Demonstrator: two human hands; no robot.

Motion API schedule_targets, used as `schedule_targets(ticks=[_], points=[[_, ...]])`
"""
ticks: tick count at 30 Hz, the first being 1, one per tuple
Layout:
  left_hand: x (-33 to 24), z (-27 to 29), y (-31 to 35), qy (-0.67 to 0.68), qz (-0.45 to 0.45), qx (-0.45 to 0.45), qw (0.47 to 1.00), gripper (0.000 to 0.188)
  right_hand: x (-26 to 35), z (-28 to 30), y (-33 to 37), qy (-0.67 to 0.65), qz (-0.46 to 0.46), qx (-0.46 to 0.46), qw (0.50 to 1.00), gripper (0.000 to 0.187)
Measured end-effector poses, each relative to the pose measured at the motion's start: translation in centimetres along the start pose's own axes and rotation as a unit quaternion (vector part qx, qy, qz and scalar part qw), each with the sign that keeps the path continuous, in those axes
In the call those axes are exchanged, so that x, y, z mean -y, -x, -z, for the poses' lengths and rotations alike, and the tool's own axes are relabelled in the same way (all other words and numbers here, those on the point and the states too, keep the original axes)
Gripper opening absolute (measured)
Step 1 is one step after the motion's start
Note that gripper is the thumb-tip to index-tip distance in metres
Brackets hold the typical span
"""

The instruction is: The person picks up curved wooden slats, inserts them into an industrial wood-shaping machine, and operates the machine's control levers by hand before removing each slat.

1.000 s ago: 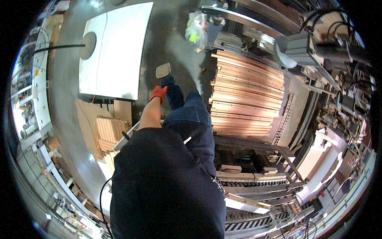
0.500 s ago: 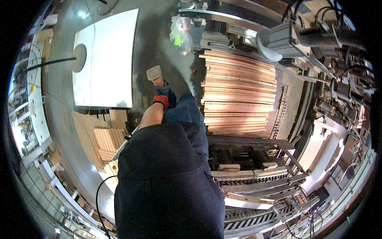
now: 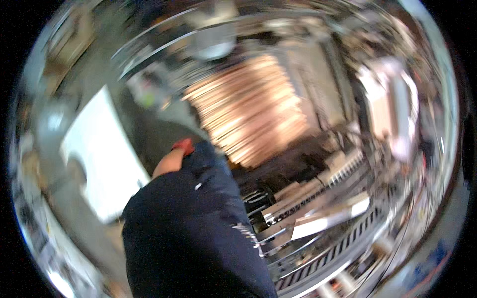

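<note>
My left hand (image 3: 184,145), in a red glove, hangs beside my dark blue trouser leg (image 3: 201,158). Motion smears its fingers, so their pose is unclear, and I make out nothing held in it. A bare forearm leads back from the glove to my dark sleeve. To the right of my legs lies a broad stack of pale wooden slats (image 3: 253,109), blurred and brightly lit. My right hand is out of sight.
On the left is a large white board (image 3: 102,154). A blurred plastic bag (image 3: 146,94) sits ahead. Machinery with a slotted rail (image 3: 333,243) runs along my right, bearing a pale, white-ended plank (image 3: 330,217). A metal beam (image 3: 171,43) crosses at the far side.
My view has swung round, tilting the slats and white board and shifting them leftward. The gloved hand stays by my leg. My foot no longer shows.
</note>
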State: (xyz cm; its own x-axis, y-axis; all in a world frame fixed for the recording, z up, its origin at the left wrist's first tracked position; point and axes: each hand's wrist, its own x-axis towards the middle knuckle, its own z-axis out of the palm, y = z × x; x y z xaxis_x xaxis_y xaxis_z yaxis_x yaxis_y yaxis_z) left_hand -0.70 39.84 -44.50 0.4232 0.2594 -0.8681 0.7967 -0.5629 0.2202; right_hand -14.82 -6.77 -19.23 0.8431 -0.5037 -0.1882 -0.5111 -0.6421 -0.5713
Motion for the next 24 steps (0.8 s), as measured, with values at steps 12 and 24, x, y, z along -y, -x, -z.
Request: schedule_targets(ticks=[12,24], points=[[-35.8,14.0,34.4,0.159,-0.762,0.058,0.624,0.01,9.1,0.4,0.2,-0.084,-0.056,-0.037,0.994,0.042],[-40.6,15.6,54.0,0.332,-0.798,0.486,0.131,0.04,9.6,0.4,1.9,-0.014,-0.027,-0.124,0.992,0.038]])
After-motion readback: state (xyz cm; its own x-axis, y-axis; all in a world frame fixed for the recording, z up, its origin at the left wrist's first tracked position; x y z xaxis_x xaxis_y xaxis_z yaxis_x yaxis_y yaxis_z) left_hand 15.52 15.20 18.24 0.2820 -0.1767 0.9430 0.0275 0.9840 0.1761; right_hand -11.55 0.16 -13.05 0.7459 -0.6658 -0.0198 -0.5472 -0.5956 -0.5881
